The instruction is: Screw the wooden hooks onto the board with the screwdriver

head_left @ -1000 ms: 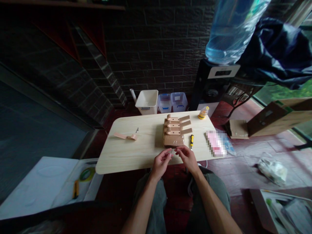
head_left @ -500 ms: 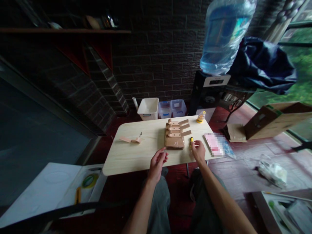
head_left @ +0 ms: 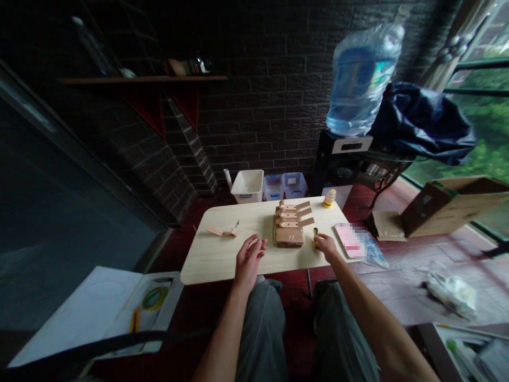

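My right hand [head_left: 326,247] is closed around a screwdriver [head_left: 315,232] with a yellow and black handle, over the right part of the table. My left hand [head_left: 247,261] hovers above the table's front edge, fingers pinched together; whatever is between them is too small to name. Between the hands lies a brown cardboard box [head_left: 289,237]. On top of it, several light wooden pieces [head_left: 288,215] rest in a row, with flat slats sticking out to the right. Another wooden piece [head_left: 222,232] lies on the left, a small metal part [head_left: 237,223] rising at its end.
The pale wooden table [head_left: 199,260] also bears a clear bottle with yellow parts [head_left: 329,199] and a pink booklet [head_left: 345,239]. Storage bins [head_left: 248,185] and a water dispenser [head_left: 336,159] stand behind. An open white case [head_left: 159,313] is at the left, a carton [head_left: 441,207] at the right.
My right hand has closed on the screwdriver's handle, which it was reaching beside. The left hand has shifted slightly left, away from the box. The whole view has tilted up a little.
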{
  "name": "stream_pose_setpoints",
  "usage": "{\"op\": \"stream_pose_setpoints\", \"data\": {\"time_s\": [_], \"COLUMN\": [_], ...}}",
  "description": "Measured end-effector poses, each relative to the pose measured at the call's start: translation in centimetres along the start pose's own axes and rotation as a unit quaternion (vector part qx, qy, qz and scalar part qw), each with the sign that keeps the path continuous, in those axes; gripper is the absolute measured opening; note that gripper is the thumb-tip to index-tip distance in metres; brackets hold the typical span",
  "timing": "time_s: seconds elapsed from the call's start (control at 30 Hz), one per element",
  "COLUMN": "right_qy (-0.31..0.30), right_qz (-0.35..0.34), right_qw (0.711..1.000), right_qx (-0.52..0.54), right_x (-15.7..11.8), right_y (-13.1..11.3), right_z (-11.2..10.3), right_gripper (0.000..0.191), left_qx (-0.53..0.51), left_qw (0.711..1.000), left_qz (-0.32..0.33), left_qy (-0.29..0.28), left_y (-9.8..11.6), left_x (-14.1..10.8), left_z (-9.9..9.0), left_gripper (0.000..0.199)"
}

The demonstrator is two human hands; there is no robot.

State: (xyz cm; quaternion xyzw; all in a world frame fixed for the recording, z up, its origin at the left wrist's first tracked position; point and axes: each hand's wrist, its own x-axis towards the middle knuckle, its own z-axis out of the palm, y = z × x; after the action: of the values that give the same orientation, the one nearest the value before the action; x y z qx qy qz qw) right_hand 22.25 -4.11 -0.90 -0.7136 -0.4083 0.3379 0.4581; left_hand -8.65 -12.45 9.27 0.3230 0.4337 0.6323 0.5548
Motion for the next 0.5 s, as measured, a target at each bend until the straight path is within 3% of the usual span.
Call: {"op": "stream_pose_setpoints", "data": {"time_s": [0.1, 0.2, 0.37, 0.5], "right_qy": [-0.077, -0.106, -0.091, -0.047], "right_qz": [0.065, 0.101, 0.130, 0.132], "right_qw": [0.987, 0.961, 0.928, 0.917], "right_qx": [0.128, 0.236, 0.337, 0.372], "right_x": [-1.3, -2.1, -1.7, -0.4], "right_y": [-0.7, -1.9, -4.7, -6.3], "right_z": [-1.3, -2.7, -4.0, -3.9], "right_gripper": [0.043, 0.043, 0.044, 0.044], "left_qx": [-0.018, -0.032, -0.038, -0.009], "left_qw": [1.000, 0.999, 0.998, 0.998], "left_qz": [0.007, 0.018, 0.034, 0.053], "left_qy": [0.006, 0.019, 0.036, 0.034], "left_y": [1.0, 1.4, 1.0, 0.2], "left_x": [0.1, 0.2, 1.0, 3.2], "left_z": [0.7, 2.1, 5.5, 7.5], "left_gripper": [0.068, 0.070, 0.072, 0.067]}}
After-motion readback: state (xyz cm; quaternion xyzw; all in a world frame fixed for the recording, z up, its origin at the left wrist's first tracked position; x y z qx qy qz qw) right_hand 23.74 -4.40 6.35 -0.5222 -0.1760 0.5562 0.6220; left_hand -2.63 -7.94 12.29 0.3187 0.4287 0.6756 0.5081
